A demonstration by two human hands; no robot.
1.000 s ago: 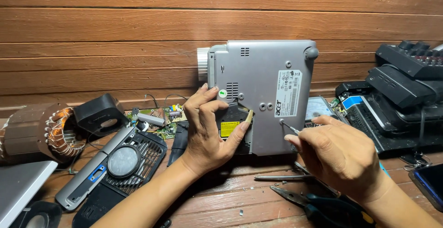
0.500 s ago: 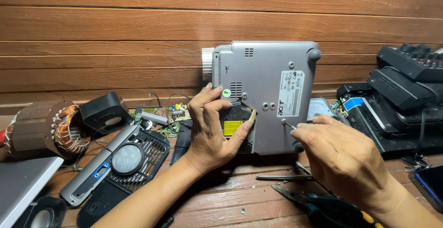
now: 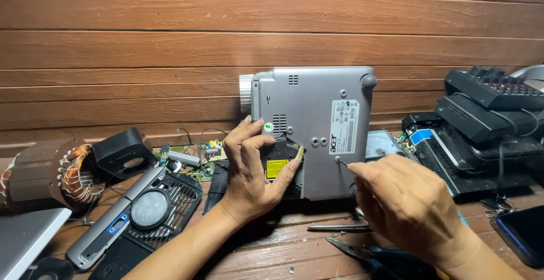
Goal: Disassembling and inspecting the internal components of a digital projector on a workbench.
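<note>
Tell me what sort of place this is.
Probably an electronics repair bench: a grey projector lies upturned under both hands, with a bare circuit board, a copper-wound motor coil and pliers scattered on the wooden table.

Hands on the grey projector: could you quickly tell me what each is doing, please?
Left hand: open, fingers resting on the projector.
Right hand: closed on a thin screwdriver, tip against the projector.
</note>
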